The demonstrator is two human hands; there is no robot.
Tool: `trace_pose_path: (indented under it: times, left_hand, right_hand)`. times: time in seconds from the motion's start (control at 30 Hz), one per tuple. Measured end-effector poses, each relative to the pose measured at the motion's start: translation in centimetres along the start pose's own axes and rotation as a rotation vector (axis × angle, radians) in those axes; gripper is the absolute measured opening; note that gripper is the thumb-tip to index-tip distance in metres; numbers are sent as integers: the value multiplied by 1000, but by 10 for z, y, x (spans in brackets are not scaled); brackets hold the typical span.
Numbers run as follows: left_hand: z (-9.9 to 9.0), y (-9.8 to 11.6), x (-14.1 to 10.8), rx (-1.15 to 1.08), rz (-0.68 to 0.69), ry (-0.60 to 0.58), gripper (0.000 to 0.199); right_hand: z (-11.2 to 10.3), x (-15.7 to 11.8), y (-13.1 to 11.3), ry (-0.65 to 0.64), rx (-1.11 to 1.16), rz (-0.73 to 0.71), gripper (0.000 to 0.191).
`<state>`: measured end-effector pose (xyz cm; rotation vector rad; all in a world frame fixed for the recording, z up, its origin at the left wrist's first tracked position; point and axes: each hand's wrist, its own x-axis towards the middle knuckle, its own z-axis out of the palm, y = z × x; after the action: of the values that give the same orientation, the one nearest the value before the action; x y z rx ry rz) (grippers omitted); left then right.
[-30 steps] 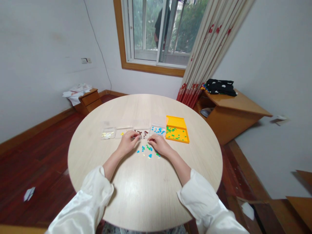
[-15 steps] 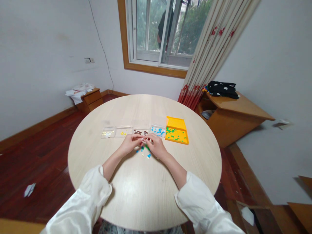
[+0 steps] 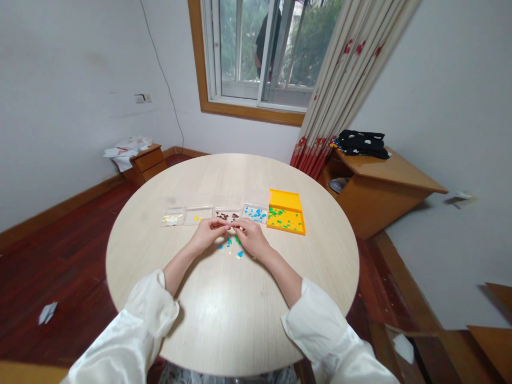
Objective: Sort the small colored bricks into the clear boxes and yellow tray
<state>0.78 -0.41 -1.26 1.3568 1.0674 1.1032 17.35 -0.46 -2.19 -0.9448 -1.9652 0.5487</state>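
My left hand point(image 3: 208, 234) and my right hand point(image 3: 253, 238) meet fingertip to fingertip above the table, just in front of a clear box of dark brown pieces point(image 3: 226, 216). Both are closed in a pinch. Whatever sits between the fingertips is too small to make out. Beneath and in front of them lie several loose blue pieces point(image 3: 240, 254), with green ones point(image 3: 237, 240) and a few pale ones beside them. To the right of the brown pieces are a clear box with blue pieces point(image 3: 258, 214) and an open yellow case point(image 3: 285, 199) holding green pieces.
Left of the hands stand clear boxes with yellow pieces point(image 3: 199, 217) and pale pieces point(image 3: 172, 219). All rest on a round wooden table point(image 3: 232, 314). Beyond it are a window, a curtain point(image 3: 340, 80), a wooden cabinet point(image 3: 384, 186) and a small drawer unit point(image 3: 148, 161).
The whole view has shifted slightly, so the table and boxes sit a little further left. My hands stay together at the same place, fingers still pinched.
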Motion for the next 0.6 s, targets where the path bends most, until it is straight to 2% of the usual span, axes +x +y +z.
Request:
trace_pose_path:
  times: [0.13,0.23,0.43,0.6]
  left_hand:
    - [-11,2,4,61,59,116,22]
    - [-27,4,8,105,120,265,23]
    - [-72,1,17,233,150,605,22]
    - [-109,-5,17,483,141,821,16]
  right_hand:
    - [-11,3,12,12,-120,82,21]
    - [-23,5,19,-78,-223,166,20]
    - [-32,4,13,-298,-292,200,16]
    - [-30,3,9,-374,-290,214,16]
